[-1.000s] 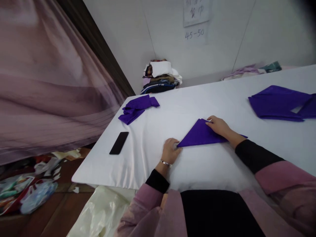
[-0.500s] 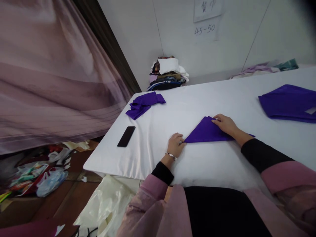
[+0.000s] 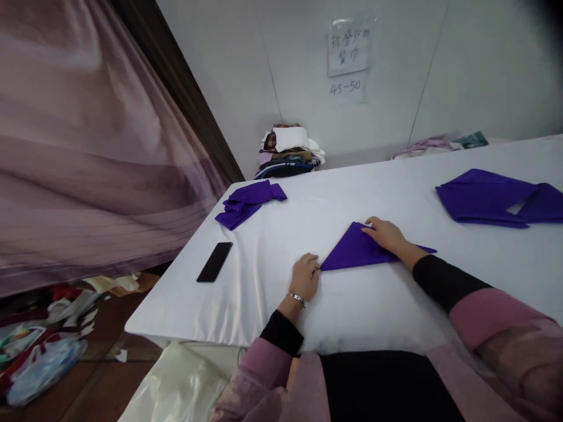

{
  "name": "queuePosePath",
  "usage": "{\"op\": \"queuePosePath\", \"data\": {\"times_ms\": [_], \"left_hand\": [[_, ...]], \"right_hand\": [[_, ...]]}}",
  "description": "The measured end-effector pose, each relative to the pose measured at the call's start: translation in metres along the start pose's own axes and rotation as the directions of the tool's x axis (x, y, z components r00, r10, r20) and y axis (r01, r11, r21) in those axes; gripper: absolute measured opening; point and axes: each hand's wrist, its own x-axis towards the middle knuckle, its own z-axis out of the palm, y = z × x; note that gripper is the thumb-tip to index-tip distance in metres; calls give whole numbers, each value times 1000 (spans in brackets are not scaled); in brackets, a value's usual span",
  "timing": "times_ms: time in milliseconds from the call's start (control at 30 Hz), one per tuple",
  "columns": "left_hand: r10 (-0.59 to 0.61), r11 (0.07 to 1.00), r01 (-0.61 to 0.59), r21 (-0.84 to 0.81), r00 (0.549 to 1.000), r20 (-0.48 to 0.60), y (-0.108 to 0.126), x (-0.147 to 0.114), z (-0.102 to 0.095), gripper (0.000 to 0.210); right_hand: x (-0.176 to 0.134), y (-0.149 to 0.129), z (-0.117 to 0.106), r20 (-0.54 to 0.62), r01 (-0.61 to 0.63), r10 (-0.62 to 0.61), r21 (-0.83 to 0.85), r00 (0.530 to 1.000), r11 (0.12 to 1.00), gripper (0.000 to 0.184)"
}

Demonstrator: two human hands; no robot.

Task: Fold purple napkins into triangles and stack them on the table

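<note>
1. Left hand point(image 3: 305, 276) at one folded purple cloth point(image 3: 352, 249) (its grip unclear); right hand point(image 3: 387, 236) pinching the upper edge.
2. Pinkish curtain point(image 3: 101, 135), white counter point(image 3: 365, 305) beneath the cloth, pale wall point(image 3: 396, 70).
3. One phone point(image 3: 214, 262), one crumpled cloth point(image 3: 248, 201), one purple heap point(image 3: 484, 198).

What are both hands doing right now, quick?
Left hand: partly curled at the left tip of the triangular purple cloth; can't tell if it grips.
Right hand: on that cloth's upper edge; can't tell if it pinches.

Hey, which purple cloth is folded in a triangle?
The middle cloth, under the right hand. The left cloth, near the phone, is crumpled, and the rightmost cloth has a many-cornered outline.
</note>
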Motion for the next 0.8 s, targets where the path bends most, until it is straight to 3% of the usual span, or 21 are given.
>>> {"op": "queuePosePath", "data": {"times_ms": [100,467,800], "left_hand": [[15,1000,-15,9,1000,15,2,0,-2,2],[-53,997,52,51,998,21,5,2,2,10],[-58,995,54,80,998,40,10,3,-1,14]], "right_hand": [[-3,-2,2,-19,26,-26,-14,999,1000,37],[-4,-8,4,1,48,-48,-109,999,993,43],[-3,-2,12,-92,76,-86,-102,992,992,43]]}}
